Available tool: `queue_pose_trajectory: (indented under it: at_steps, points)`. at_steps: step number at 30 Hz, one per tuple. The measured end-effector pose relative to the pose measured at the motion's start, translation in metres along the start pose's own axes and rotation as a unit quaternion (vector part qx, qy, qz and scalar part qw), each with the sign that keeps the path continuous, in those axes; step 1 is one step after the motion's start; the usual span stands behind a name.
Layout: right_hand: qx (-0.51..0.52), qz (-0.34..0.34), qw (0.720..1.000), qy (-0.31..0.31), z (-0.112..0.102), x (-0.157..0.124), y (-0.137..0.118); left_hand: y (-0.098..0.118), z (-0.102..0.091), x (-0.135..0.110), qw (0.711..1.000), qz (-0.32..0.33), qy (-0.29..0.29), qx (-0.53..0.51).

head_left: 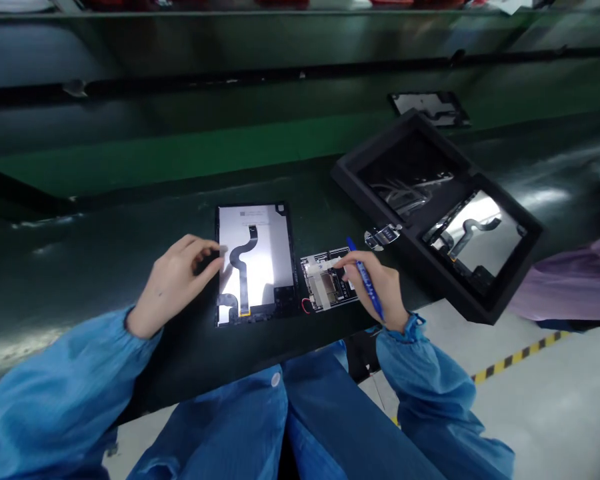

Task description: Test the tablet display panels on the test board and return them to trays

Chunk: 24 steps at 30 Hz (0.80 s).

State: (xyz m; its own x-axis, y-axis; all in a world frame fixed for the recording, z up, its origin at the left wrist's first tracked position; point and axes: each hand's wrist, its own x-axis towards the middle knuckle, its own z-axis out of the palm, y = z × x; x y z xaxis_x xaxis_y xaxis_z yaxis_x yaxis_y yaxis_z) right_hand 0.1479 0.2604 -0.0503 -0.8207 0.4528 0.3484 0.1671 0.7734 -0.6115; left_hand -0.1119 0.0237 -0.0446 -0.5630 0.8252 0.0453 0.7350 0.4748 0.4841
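Observation:
A tablet back panel [266, 250] with a silver inner face and a black curved flex cable lies on the dark bench in front of me. My left hand [177, 280] rests at its left edge, fingers curled and pinched on the frame. Right of the panel lies a small circuit board [325, 283] with pale tape and a red wire. My right hand [375, 283] is closed round a blue pen [366, 277], its fingertips touching the board's upper right part.
A black foam tray [485, 307] with two pockets, each holding a panel, sits tilted at the right. Another panel [430, 107] lies beyond it on the green conveyor [180, 153]. A small metal part [383, 235] lies by the tray. A purple sleeve [575, 280] enters from the right edge.

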Motion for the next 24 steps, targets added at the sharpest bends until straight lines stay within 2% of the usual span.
queue_pose_trajectory:
  at_steps: [3,5,7,10,11,13,14,15,17,19,21,24]
  points:
    - [-0.017,-0.066,0.99,-0.123,0.015,-0.006,0.005,0.0,0.02,0.039,0.997,0.072,-0.013,-0.01]
    - [-0.037,-0.08,0.982,-0.166,0.025,-0.009,0.008,0.004,0.031,0.06,0.996,0.087,-0.013,-0.017]
    - [-0.064,-0.064,0.984,-0.155,0.034,-0.013,0.01,0.008,0.036,0.074,0.996,0.067,-0.027,-0.042]
    - [-0.091,-0.022,0.989,-0.113,0.042,-0.018,0.008,0.02,0.031,0.08,0.991,0.026,-0.077,-0.11]
    - [-0.088,-0.011,0.991,-0.1,0.043,-0.019,0.006,0.026,0.027,0.078,0.98,0.01,-0.114,-0.163]
    - [-0.056,0.02,0.997,-0.051,0.043,-0.018,-0.003,0.042,0.021,0.069,0.938,-0.016,-0.196,-0.286]
    - [-0.026,0.045,0.999,-0.012,0.042,-0.016,-0.01,0.052,0.019,0.062,0.916,-0.02,-0.223,-0.332]
    - [0.016,0.077,0.997,0.021,0.04,-0.014,-0.018,0.063,0.018,0.054,0.909,-0.009,-0.229,-0.348]
    - [0.127,0.136,0.982,0.044,0.036,-0.009,-0.037,0.084,0.019,0.035,0.943,0.055,-0.169,-0.28]
    - [0.228,0.155,0.961,0.009,0.032,-0.006,-0.053,0.101,0.023,0.018,0.97,0.131,-0.102,-0.177]
    - [0.27,0.146,0.952,-0.012,0.031,-0.005,-0.061,0.11,0.027,0.004,0.974,0.177,-0.07,-0.12]
    - [0.256,0.155,0.954,0.0,0.035,-0.009,-0.063,0.11,0.031,-0.006,0.974,0.175,-0.071,-0.128]
